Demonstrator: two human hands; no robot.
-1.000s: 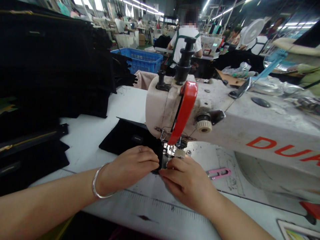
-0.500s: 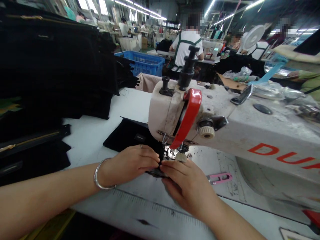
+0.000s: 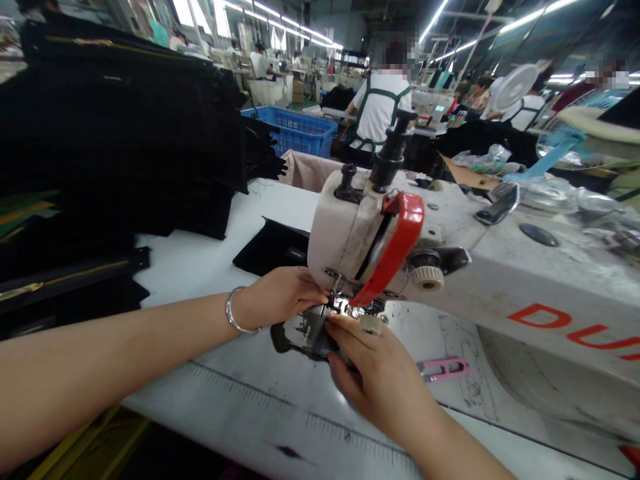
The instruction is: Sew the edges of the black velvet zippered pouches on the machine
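Note:
A black fabric piece (image 3: 267, 248) with a small dark label (image 3: 296, 254) lies on the table, its near end running under the sewing machine's head. My left hand (image 3: 283, 293), with a silver bangle at the wrist, has its fingers pressed together on that near end, just left of the presser foot (image 3: 343, 305). My right hand (image 3: 375, 363) lies on the machine bed, fingers stretched flat and their tips close in front of the foot. Whether fabric lies beneath those tips is hidden. A dark-edged metal plate (image 3: 303, 333) shows between the hands.
The sewing machine (image 3: 345, 220) with its red lever guard (image 3: 395, 240) fills the right side. Pink thread snips (image 3: 445, 369) lie beside my right hand. Stacked black fabric pieces (image 3: 125, 133) rise at left. A blue basket (image 3: 300, 130) and a seated person (image 3: 383, 107) are beyond.
The black fabric has slid away from me past the presser foot, uncovering the metal plate. My left hand has moved forward with it; the right hand stays near the foot. The view has shifted slightly.

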